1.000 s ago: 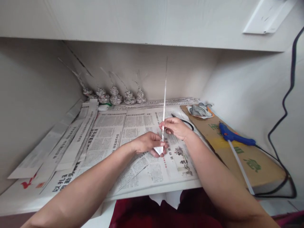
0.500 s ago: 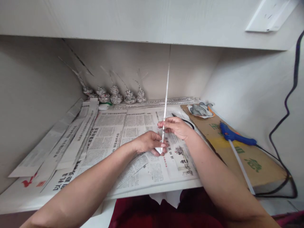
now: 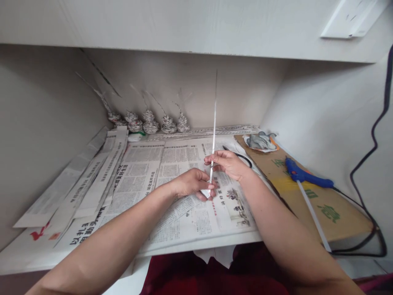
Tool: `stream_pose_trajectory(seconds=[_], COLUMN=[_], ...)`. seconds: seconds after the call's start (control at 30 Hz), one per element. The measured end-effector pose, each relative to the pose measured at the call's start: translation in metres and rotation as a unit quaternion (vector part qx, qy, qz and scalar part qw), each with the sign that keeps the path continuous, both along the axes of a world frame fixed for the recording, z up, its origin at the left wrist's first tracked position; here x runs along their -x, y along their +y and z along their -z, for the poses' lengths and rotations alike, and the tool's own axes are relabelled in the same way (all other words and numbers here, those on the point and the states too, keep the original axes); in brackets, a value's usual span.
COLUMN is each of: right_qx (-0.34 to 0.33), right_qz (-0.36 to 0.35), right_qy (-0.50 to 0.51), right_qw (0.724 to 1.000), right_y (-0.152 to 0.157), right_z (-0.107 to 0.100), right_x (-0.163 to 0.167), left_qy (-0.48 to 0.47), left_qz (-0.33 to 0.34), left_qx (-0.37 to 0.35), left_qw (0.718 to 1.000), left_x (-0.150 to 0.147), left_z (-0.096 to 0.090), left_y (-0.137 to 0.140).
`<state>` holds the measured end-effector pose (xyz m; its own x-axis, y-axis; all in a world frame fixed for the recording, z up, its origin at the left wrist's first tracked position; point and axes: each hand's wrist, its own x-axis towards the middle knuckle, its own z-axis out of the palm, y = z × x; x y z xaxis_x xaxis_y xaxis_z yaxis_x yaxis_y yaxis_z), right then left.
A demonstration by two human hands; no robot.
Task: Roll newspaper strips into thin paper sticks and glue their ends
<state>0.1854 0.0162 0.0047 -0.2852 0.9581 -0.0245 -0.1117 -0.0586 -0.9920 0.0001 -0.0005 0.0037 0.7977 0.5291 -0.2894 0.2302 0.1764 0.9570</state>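
Above the newspaper (image 3: 196, 223) that covered the middle of the worktop (image 3: 24, 257), nearer its front edge than its back, a thin paper stick (image 3: 214, 133) stood almost upright between two hands. The left hand (image 3: 194, 183) pinched its lower end, where a small pale flap (image 3: 205, 192) showed by the fingers; the right hand (image 3: 229, 164) had its fingertips closed on the stick a little higher up. It looked very light, dry and hardly slippery, probably fairly stiff lengthwise yet easy to crease or crush, so a gentle pinch near the lower end seemed the safest hold, with the slender top left free. As for containers, gourd-shaped paper pieces (image 3: 150, 123) lined the back edge toward the left corner; they may have been hollow, but whether they held anything could not be told. Near the back right corner, a grey crumpled lump (image 3: 260, 141) lay on a white and orange piece (image 3: 274, 145), dish or flat sheet being unclear, atop cardboard (image 3: 340, 225) that also carried a blue glue gun (image 3: 307, 176).
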Motion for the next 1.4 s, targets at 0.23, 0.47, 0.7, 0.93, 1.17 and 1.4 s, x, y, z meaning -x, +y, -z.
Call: stream_pose_trajectory(seconds=[0.23, 0.47, 0.7, 0.93, 1.17, 1.4], right_qx=[-0.016, 0.003, 0.004, 0.012, 0.004, 0.005], right_qz=[-0.001, -0.035, -0.093, -0.007, -0.038, -0.039], right_qy=[-0.015, -0.02, 0.0, 0.004, -0.01, -0.015], right_qw=[1.0, 0.999, 0.996, 1.0, 0.999, 0.999], right_y=[0.0, -0.003, -0.003, 0.002, -0.001, -0.001], right_z=[0.001, -0.004, -0.001, 0.004, 0.0, 0.0], right_x=[0.001, -0.001, -0.009, -0.004, -0.004, -0.005], left_qy=[-0.008, -0.016, -0.022, -0.018, -0.013, -0.018], left_qz=[0.0, 0.003, 0.009, -0.001, 0.004, 0.01], left_qx=[-0.003, -0.001, 0.005, -0.003, -0.007, -0.01], left_qw=[1.0, 1.0, 1.0, 1.0, 1.0, 1.0], left_x=[0.001, 0.002, 0.003, 0.002, 0.002, 0.003], left_z=[0.002, 0.003, 0.006, 0.007, 0.003, 0.003], left_y=[0.002, 0.002, 0.004, 0.003, 0.002, 0.003])
